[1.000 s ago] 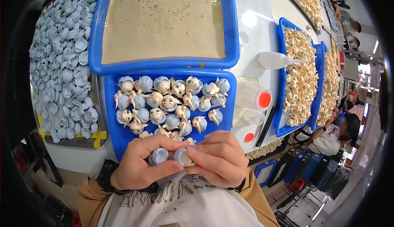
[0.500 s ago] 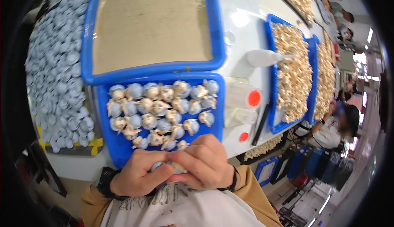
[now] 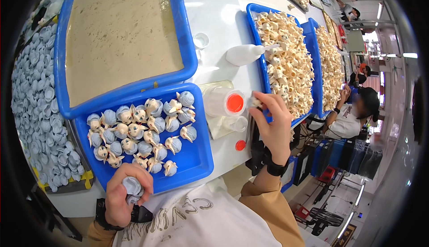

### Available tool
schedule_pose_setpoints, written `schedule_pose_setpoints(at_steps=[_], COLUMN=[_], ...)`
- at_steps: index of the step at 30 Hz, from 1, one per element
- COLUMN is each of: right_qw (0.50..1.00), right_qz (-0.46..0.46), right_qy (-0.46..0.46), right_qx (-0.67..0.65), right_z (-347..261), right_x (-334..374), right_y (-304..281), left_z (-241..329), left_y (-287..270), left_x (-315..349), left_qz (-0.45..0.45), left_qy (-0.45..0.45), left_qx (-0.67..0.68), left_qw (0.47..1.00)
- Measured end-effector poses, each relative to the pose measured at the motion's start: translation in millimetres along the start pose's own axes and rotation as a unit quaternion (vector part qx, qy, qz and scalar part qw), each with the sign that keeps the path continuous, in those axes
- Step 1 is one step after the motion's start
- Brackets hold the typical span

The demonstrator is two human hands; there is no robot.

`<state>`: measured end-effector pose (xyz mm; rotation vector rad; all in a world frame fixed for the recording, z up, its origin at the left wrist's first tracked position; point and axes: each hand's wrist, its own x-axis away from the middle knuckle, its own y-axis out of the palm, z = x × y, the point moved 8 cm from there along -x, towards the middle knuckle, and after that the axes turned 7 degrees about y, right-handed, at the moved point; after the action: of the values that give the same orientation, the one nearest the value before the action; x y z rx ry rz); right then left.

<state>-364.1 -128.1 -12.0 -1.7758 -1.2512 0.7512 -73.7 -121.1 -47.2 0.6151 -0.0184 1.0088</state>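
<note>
My left hand [image 3: 121, 197] is closed around a grey-blue doll hair piece [image 3: 132, 186], just off the near edge of a blue tray [image 3: 190, 157]. Inside that tray stand several small doll heads [image 3: 173, 144], with cream faces, pointed ears and grey-blue hair. My right hand [image 3: 276, 128] is raised at the right, thumb and fingers pinched on a small pale piece [image 3: 255, 102]; its exact shape is partly hidden. Right beside those fingertips is a clear tub with a round red patch [image 3: 234, 103]. Beyond them lies a blue tray heaped with cream doll face pieces [image 3: 286, 63].
A blue-rimmed tray with a beige bottom [image 3: 120, 37] sits ahead. Grey-blue hair pieces [image 3: 40, 108] are heaped at the left. A white squeeze bottle [image 3: 243, 54], a small clear cup [image 3: 240, 123] and a red disc [image 3: 240, 145] lie on the table. A co-worker [image 3: 351, 117] works at far right.
My hands have come apart. The left went down and left with the hair piece; the right moved right and up, past the clear tub. The view has turned, shifting the trays leftward.
</note>
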Motion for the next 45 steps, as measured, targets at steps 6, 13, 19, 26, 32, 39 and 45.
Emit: schedule_pose_setpoints(at_steps=[6, 13, 19, 26, 32, 39, 45], right_qw=[0.988, 0.989, 0.988, 0.996, 0.999, 0.997, 0.941], right_qz=[0.142, 0.042, 0.018, 0.052, 0.01, 0.027, 0.159], right_qy=[0.055, 0.138, 0.145, 0.069, 0.048, 0.069, 0.05], right_qx=[-0.035, 0.032, 0.054, 0.012, -0.008, 0.016, -0.295], right_z=[35, 76, 75, 51, 38, 53, 60], right_x=[16, 7, 5, 1, -9, 6, 33], right_y=[-58, -44, -37, -43, -31, -34, -59], left_z=[-3, -2, -1, -1, 4, 4, 6], left_y=[-2, 0, 0, 1, 0, -5, -3], left_x=[-1, 1, -1, -2, -2, 2, 0], left_qz=[-0.022, -0.016, -0.045, -0.024, -0.026, 0.005, 0.005], left_qy=[-0.019, 0.02, -0.009, -0.014, -0.019, -0.004, -0.014], left_qx=[-0.063, -0.036, -0.07, -0.094, -0.107, -0.082, -0.088], left_qw=[0.998, 0.999, 0.996, 0.995, 0.994, 0.997, 0.996])
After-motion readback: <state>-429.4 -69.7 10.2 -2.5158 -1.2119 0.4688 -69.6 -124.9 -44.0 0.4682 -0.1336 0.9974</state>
